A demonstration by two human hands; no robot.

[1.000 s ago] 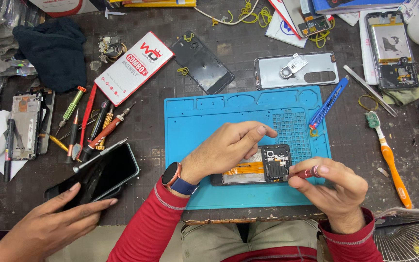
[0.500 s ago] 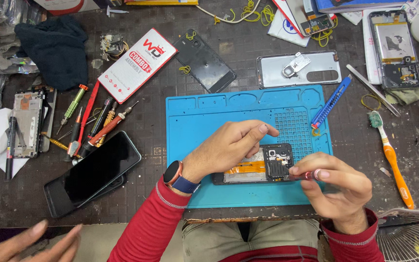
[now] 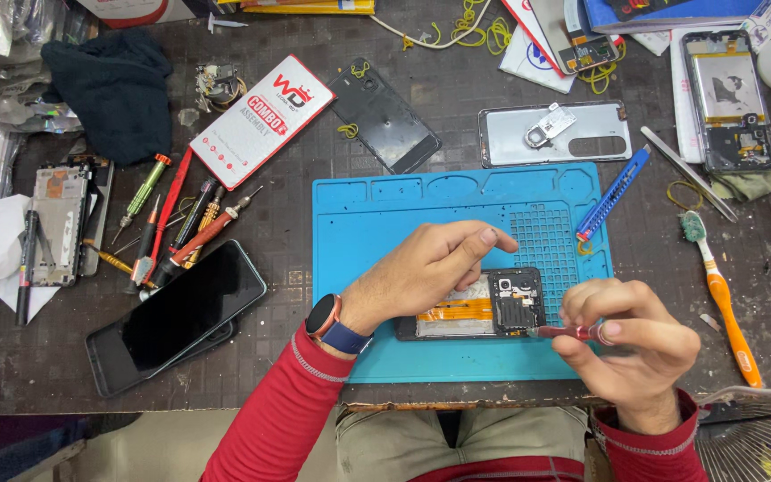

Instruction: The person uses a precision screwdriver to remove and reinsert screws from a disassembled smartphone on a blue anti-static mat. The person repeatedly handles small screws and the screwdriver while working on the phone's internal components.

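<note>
Since the earlier frames a co-worker's hand that rested on the dark phone [image 3: 176, 317] at the lower left has withdrawn and is out of view; the phone now lies face up and alone on the tabletop [image 3: 457, 116], a little farther in than before. The person's own hands have barely shifted, which suggests the work on the opened phone [image 3: 475, 308] is continuing without interruption. Nearest the camera, the right hand [image 3: 626, 344] is closed around a red-handled screwdriver [image 3: 573, 332], its tip set at the lower edge of the camera end of the opened phone. The left hand [image 3: 421, 272], wearing a wristwatch [image 3: 325, 319], lies flat over the opened phone with fingers loosely curled, pressing it down rather than gripping it. The opened phone rests on the near part of the blue work mat [image 3: 377, 223], back cover off, an orange flex strip showing. Left of the mat lies a cluster of small screwdrivers [image 3: 180, 236]. Right of it are a blue pry tool [image 3: 613, 194] and an orange-handled toothbrush [image 3: 720, 295]. Farther off lie a white and red box [image 3: 261, 120], a black back cover [image 3: 384, 120], a silver back cover [image 3: 551, 134], a dark cloth [image 3: 113, 89] and another stripped phone [image 3: 729, 98]
</note>
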